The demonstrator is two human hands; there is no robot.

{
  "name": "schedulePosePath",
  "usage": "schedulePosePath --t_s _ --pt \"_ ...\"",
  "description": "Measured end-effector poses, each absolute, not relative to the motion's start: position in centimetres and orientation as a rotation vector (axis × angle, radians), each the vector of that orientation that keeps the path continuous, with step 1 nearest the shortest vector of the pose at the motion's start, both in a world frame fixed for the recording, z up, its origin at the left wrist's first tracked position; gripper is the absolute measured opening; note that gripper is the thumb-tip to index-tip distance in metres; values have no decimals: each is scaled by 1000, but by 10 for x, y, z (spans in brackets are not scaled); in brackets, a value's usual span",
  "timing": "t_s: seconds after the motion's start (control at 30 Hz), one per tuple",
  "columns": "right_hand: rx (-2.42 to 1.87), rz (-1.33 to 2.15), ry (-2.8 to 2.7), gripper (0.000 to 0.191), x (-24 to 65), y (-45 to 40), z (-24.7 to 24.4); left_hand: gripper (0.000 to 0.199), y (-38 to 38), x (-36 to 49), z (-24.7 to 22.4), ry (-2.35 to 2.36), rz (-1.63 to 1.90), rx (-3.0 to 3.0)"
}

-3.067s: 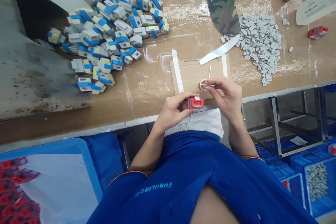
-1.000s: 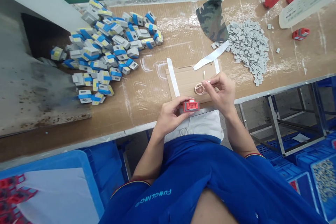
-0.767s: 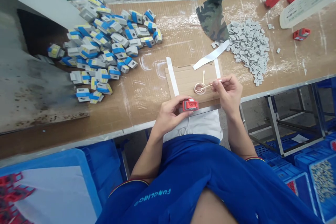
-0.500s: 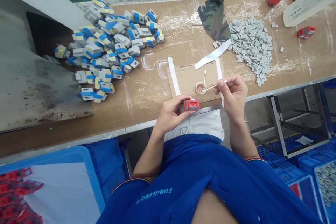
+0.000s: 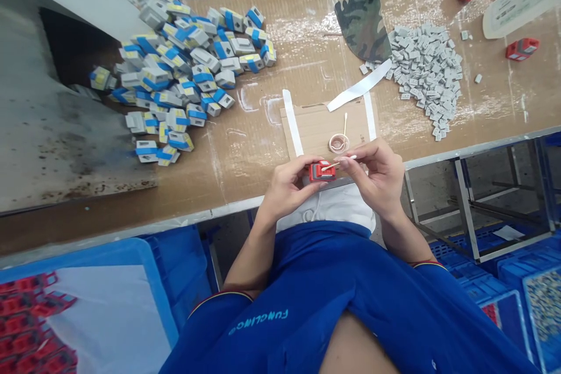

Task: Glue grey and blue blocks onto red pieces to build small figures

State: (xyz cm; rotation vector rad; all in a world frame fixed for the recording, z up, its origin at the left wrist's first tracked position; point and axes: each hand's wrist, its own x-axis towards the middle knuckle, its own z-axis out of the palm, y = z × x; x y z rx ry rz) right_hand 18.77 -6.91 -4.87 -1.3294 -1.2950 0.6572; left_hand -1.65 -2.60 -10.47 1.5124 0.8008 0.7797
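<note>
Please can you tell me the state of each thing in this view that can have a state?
left hand: closed around the red plastic part
red plastic part: held off the table, tip of the cotton swab on it
right hand: pinching the cotton swab
cotton swab: held nearly level
second cotton swab: lying on cardboard
pale ring: lying on cardboard
cardboard sheet: flat on the table
grey pieces: loose in a heap
blue-and-white boxes: piled loosely

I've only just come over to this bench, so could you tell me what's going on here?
The left hand holds a small red plastic part, and the right hand touches a cotton swab to it. Both are above a cardboard sheet on the bench, between a pile of blue-and-grey parts and a heap of grey pieces.
</note>
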Motion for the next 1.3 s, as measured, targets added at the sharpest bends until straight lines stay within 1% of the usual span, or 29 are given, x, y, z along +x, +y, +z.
schedulePosePath --t_s 0.2,0.47,0.93,1.17,1.3 --pt "-1376 654 -1345 13 187 -70 -47 43 -26 -17 -105 790 793 1535" --pt "-1343 592 -1373 9 185 -68 -49 44 -26 -18 -107 799 784 1556" --pt "-1318 311 -1594 10 186 -71 -44 39 -25 -17 -103 784 780 1566" --pt "-1284 301 -1650 14 185 -74 -41 41 -25 -17 -103 795 771 1581" --pt "-1290 244 -1673 13 186 -76 -41 41 -25 -17 -102 797 767 1585"
